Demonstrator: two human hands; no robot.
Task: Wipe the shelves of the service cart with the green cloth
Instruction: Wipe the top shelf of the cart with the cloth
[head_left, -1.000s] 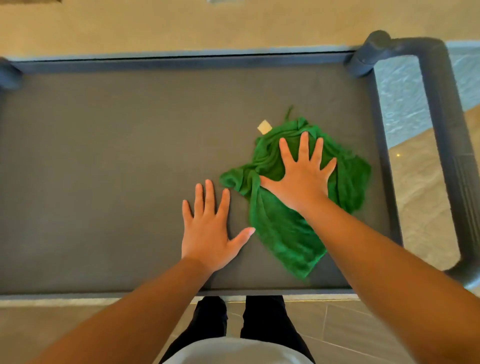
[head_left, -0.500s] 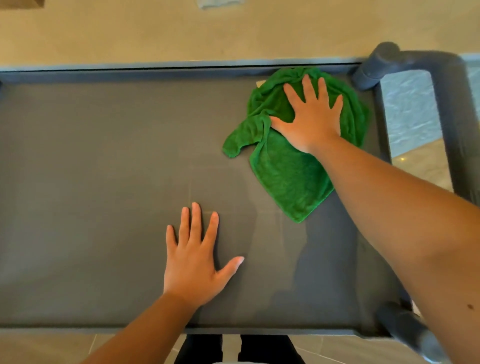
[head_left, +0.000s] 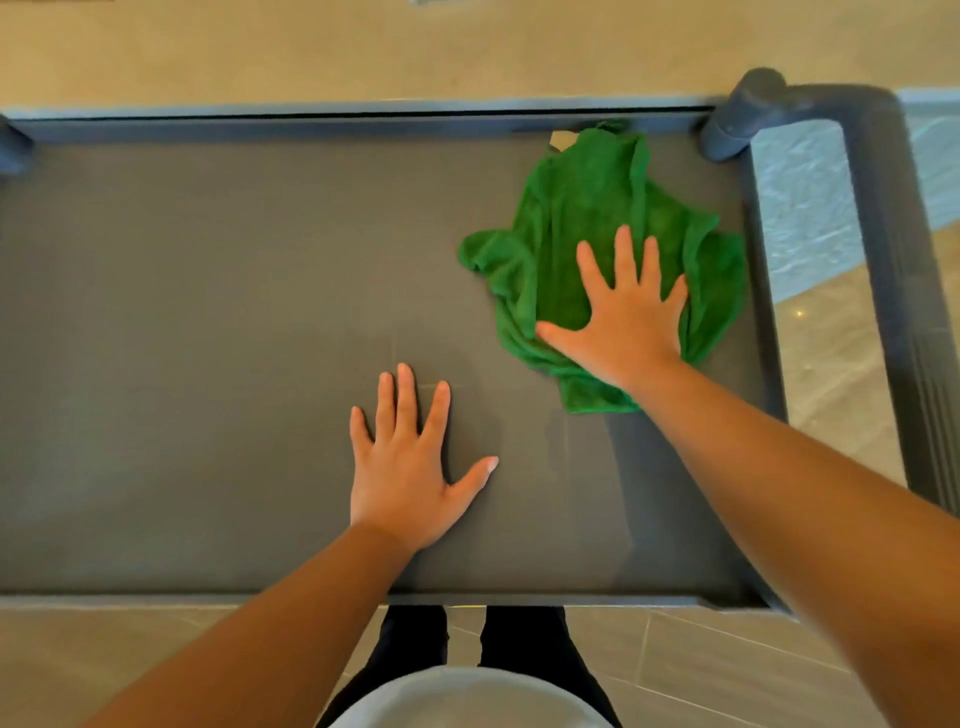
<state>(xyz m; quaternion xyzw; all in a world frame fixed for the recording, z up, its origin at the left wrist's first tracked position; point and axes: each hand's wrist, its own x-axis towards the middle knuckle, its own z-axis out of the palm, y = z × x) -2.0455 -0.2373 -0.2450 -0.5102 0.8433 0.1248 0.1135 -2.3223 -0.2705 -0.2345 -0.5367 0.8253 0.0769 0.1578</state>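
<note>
– Green cloth (head_left: 587, 218), where does it lie?

– At about two o'clock on the grey top shelf (head_left: 208, 312) of the cart. It is bunched, and its far end touches the back rim just beside the corner post (head_left: 737, 119). A pale tag (head_left: 561, 139) pokes out at that end.

– And the right hand (head_left: 628, 322)?

– Palm down on the cloth's near half, fingers straight and spread. It grips nothing. I judge the flat press is there so the fabric drags across the surface and does not slip from under the palm.

– Why is the left hand (head_left: 405, 467) on the shelf at all?

– It rests flat on bare shelf toward six o'clock, fingers straight, thumb out, holding nothing. Probably it props the person's lean and steadies the cart against the push.

– How much is left?

– Plenty, I would say. The whole stretch toward nine o'clock lies well apart from the cloth, and no lower shelf shows. The handle (head_left: 893, 234) at three o'clock bounds the sweep on that side.
</note>
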